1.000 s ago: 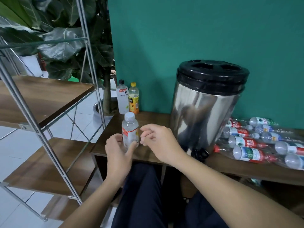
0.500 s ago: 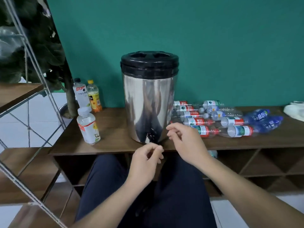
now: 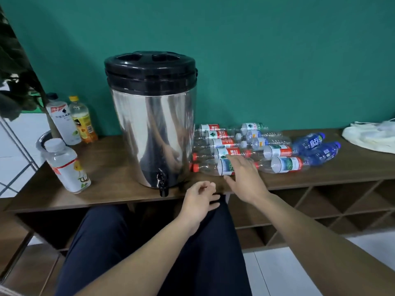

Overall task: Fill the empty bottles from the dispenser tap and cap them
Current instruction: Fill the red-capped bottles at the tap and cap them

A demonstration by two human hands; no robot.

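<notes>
A single head-worn view is being taken from above the person's lap, looking forward and down across the bench (image 3: 119, 159) toward the green wall (image 3: 277, 60). The dispenser (image 3: 150, 116) is being framed close and just left of centre (its tap facing the camera), with both forearms being seen entering from the bottom edge. Wide-angle bending is being shown at the edges.
</notes>
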